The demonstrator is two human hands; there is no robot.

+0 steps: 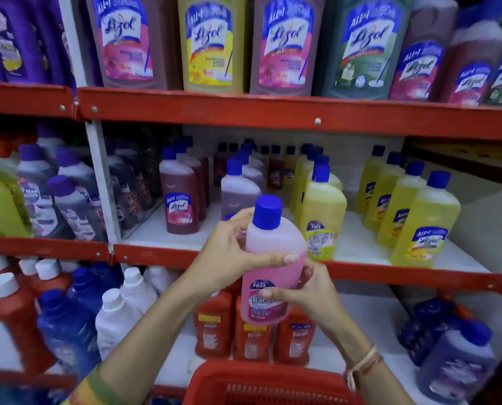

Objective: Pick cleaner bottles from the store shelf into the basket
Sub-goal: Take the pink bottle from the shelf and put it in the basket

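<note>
Red store shelves (273, 114) are standing full of cleaner bottles in front of the person. Both hands are holding one pink bottle (268, 270) with a blue cap upright, above the red basket (270, 384). Left hand (229, 255) is wrapping its grip around the middle, and right hand (308, 290) is pinching the label part lower.

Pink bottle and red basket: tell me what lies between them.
Head view: the pink bottle, held in both hands, hangs above the basket. Behind that gap stand red bottles on the lower shelf.
</note>
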